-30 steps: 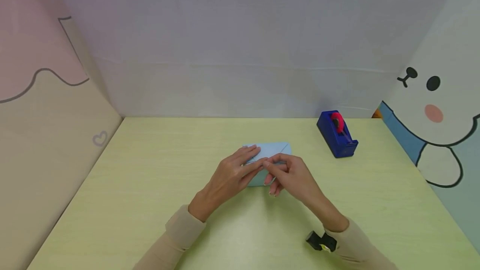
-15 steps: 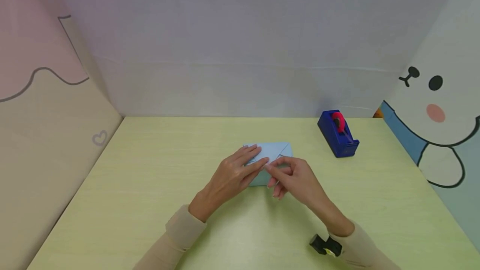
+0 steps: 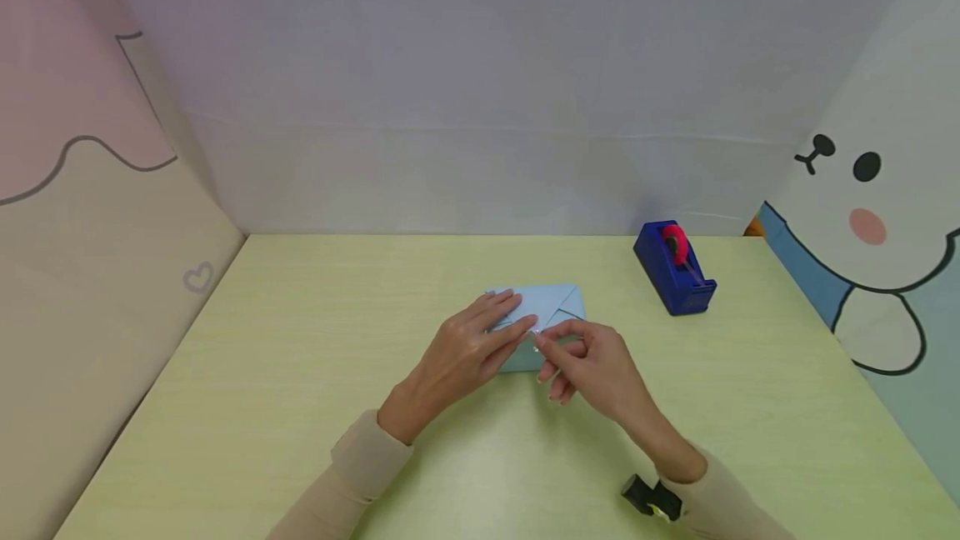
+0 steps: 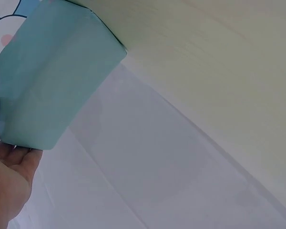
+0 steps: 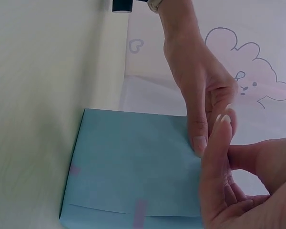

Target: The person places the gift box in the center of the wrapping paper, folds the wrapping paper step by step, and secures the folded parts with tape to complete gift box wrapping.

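Observation:
A box wrapped in light blue paper (image 3: 517, 354) stands on the table, its folded end facing up with triangular creases. My left hand (image 3: 461, 348) lies across that end, straight fingers pressing the folds. In the right wrist view, the left thumb (image 5: 198, 124) reaches the box's upper edge. My right hand (image 3: 600, 365) is just beside it, thumb and index finger pinching a small shiny bit of clear tape (image 3: 536, 340) at the edge of the end; its other fingers are loosely bent. On the box's side, the right wrist view shows a pale tape strip (image 5: 139, 214).
A blue tape dispenser (image 3: 675, 269) with a red-cored roll stands at the table's back right. A black device (image 3: 651, 497) is beside the right sleeve. Printed cloth walls (image 3: 480, 107) surround the pale wooden table (image 3: 337, 315).
My right hand has drawn slightly down and right from the left fingertips, leaving the shiny tape and more of the folded end visible. The left hand stays in place.

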`<state>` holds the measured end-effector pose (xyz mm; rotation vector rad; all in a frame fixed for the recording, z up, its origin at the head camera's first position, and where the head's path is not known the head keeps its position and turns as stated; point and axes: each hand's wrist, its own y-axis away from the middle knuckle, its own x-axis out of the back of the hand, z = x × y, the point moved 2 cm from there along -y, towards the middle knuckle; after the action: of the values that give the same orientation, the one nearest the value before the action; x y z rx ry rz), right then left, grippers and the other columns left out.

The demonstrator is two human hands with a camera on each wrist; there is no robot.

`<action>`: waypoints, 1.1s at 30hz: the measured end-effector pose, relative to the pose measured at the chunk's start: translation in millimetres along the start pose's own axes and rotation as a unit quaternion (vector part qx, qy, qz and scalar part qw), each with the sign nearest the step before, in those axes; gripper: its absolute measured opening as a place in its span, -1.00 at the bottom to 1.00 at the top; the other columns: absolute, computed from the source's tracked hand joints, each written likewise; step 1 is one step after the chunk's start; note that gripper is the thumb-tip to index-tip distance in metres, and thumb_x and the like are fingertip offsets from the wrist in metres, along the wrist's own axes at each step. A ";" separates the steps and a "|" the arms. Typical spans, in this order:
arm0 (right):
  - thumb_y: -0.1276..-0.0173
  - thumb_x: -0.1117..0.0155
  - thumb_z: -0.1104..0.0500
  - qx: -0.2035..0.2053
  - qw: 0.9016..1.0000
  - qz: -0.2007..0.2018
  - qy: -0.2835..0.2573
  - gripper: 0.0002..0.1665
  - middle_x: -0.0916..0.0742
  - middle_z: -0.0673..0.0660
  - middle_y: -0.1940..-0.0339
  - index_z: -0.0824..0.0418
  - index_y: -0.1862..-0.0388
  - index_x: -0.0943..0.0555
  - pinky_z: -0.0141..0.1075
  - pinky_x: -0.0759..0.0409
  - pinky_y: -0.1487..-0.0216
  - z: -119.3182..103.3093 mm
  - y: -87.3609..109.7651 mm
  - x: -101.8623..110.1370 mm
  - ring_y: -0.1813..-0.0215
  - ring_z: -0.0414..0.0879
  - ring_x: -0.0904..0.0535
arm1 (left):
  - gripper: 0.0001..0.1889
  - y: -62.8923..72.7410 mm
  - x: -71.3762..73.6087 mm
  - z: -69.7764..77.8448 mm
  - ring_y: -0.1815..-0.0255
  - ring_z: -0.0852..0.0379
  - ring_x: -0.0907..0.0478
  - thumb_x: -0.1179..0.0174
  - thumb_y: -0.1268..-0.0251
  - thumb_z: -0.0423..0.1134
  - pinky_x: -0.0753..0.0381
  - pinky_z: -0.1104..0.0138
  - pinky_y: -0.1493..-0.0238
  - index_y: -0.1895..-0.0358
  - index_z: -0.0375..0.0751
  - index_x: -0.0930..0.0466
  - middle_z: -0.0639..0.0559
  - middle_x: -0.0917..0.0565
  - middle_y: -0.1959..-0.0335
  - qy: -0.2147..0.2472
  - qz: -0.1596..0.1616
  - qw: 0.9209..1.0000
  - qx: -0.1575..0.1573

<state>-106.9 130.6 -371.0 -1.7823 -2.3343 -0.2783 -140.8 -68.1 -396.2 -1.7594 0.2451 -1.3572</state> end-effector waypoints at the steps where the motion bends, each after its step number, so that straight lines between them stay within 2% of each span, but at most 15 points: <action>1: -0.52 -0.32 0.12 0.007 1.000 0.005 0.005 -0.64 -0.76 0.19 0.55 0.46 0.05 -0.62 -0.17 -0.71 0.54 0.3 0.3 -0.4 0.64 -0.03 -0.68 | -0.61 -0.3 0.0 0.0 -0.22 -0.13 -0.65 -0.49 -0.21 -0.32 -0.51 0.12 -0.33 -0.13 -0.18 -0.76 -0.26 -0.72 -0.12 0.001 -0.001 1.000 0.000; 6: -0.51 -0.33 0.16 0.043 0.998 0.035 0.034 -0.72 -0.75 0.17 0.58 0.41 0.10 -0.65 -0.23 -0.69 0.58 0.6 2.3 -3.8 0.67 -0.03 -0.66 | -0.64 -2.1 0.0 -0.5 -0.23 -0.14 -0.64 -0.45 -0.27 -0.27 -0.52 0.09 -0.33 -0.13 -0.19 -0.76 -0.26 -0.71 -0.12 0.017 0.002 1.000 0.004; 11: -0.50 -0.32 0.21 0.082 0.992 0.060 0.076 -0.79 -0.75 0.15 0.60 0.40 0.11 -0.68 -0.31 -0.62 0.63 1.4 3.5 -8.5 0.69 0.02 -0.65 | -0.69 -2.2 -1.5 -0.7 -0.20 -0.15 -0.66 -0.42 -0.30 -0.25 -0.55 0.07 -0.29 -0.08 -0.21 -0.78 -0.26 -0.73 -0.08 0.037 0.027 0.999 0.014; 16: -0.47 -0.34 0.27 0.109 0.981 0.083 0.138 -0.88 -0.74 -0.01 0.64 0.34 0.14 -0.72 -0.38 -0.40 0.74 2.8 2.9 -11.1 0.71 -0.11 -0.62 | -0.68 -3.0 -4.1 2.4 -0.11 -0.14 -0.71 -0.52 -0.16 -0.29 -0.60 0.06 -0.23 -0.01 -0.22 -0.81 -0.25 -0.76 -0.01 0.026 0.057 0.998 0.026; 19: -0.45 -0.37 0.27 0.116 0.974 0.089 0.175 -0.89 -0.73 -0.08 0.64 0.30 0.14 -0.75 -0.39 -0.38 0.74 2.7 3.3 -10.2 0.69 -0.20 -0.62 | -0.67 -4.6 -4.5 4.7 -0.07 -0.14 -0.73 -0.57 -0.08 -0.31 -0.63 0.07 -0.20 0.03 -0.23 -0.83 -0.25 -0.77 0.03 0.019 0.071 0.997 0.027; 22: -0.43 -0.39 0.26 0.139 0.964 0.089 0.211 -0.90 -0.73 -0.09 0.63 0.28 0.18 -0.77 -0.38 -0.43 0.69 1.5 4.8 -6.0 0.67 -0.32 -0.60 | -0.67 -5.6 -4.8 6.2 -0.05 -0.15 -0.74 -0.59 -0.04 -0.29 -0.65 0.06 -0.18 0.06 -0.24 -0.84 -0.24 -0.78 0.05 0.017 0.080 0.996 0.025; 26: -0.39 -0.42 0.28 0.202 0.940 0.115 0.250 -0.97 -0.71 -0.14 0.62 0.24 0.27 -0.76 -0.40 -0.55 0.56 -0.7 5.8 5.3 0.59 -0.38 -0.59 | -0.68 -6.2 -5.8 6.9 -0.04 -0.15 -0.74 -0.60 -0.03 -0.28 -0.65 0.05 -0.16 0.10 -0.25 -0.84 -0.23 -0.79 0.07 0.022 0.087 0.995 0.031; 30: -0.32 -0.45 0.34 0.247 0.919 0.157 0.264 -0.93 -0.69 -0.12 0.55 0.23 0.28 -0.70 -0.40 -0.64 0.46 -0.3 3.7 17.0 0.51 -0.30 -0.62 | -0.69 -6.8 -6.6 8.2 -0.05 -0.15 -0.74 -0.60 -0.02 -0.27 -0.62 0.06 -0.20 0.12 -0.24 -0.85 -0.20 -0.79 0.08 0.027 0.085 0.995 0.052; 33: -0.29 -0.48 0.35 0.255 0.913 0.177 0.264 -0.83 -0.66 -0.06 0.49 0.24 0.21 -0.64 -0.40 -0.65 0.46 2.0 1.4 22.6 0.47 -0.24 -0.63 | -0.69 -7.5 -6.6 10.0 -0.08 -0.14 -0.73 -0.61 -0.02 -0.26 -0.60 0.06 -0.24 0.12 -0.23 -0.85 -0.17 -0.80 0.08 0.039 0.077 0.993 0.076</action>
<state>-111.5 152.5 -367.0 -1.5706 -1.5025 -0.0657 -137.3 -54.5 -395.5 -1.5314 0.3062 -1.2999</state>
